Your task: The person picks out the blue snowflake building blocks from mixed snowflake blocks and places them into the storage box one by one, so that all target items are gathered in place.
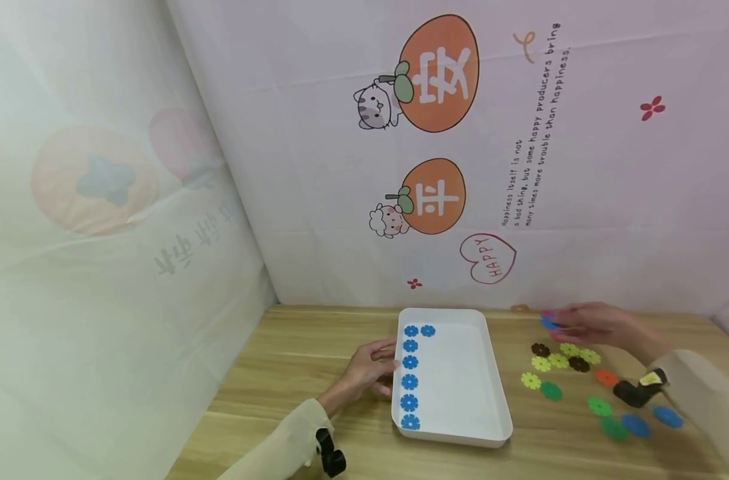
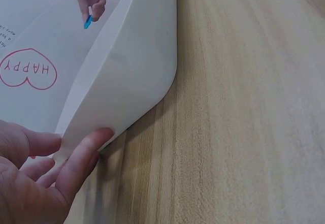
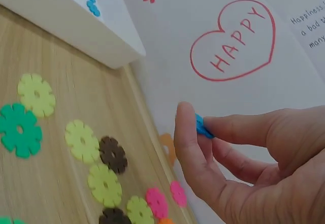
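Observation:
A white rectangular tray (image 1: 457,383) stands on the wooden table. Blue notched plastic discs (image 1: 409,382) lie in it, in a column down its left side, with one more beside the top disc. My left hand (image 1: 364,367) grips the tray's left edge, thumb at the rim and a finger against the outer wall (image 2: 127,66). To the right of the tray, my right hand (image 1: 598,325) is raised over the far part of the table. It pinches a blue notched disc (image 3: 203,126) between thumb and fingers, which partly cover it.
Loose notched discs are scattered right of the tray: yellow (image 1: 559,361), dark brown (image 1: 579,364), green (image 1: 551,391), orange (image 1: 606,377), blue (image 1: 635,425) and pink (image 3: 157,202). A printed cloth backdrop (image 1: 316,200) rises behind the table's far edge.

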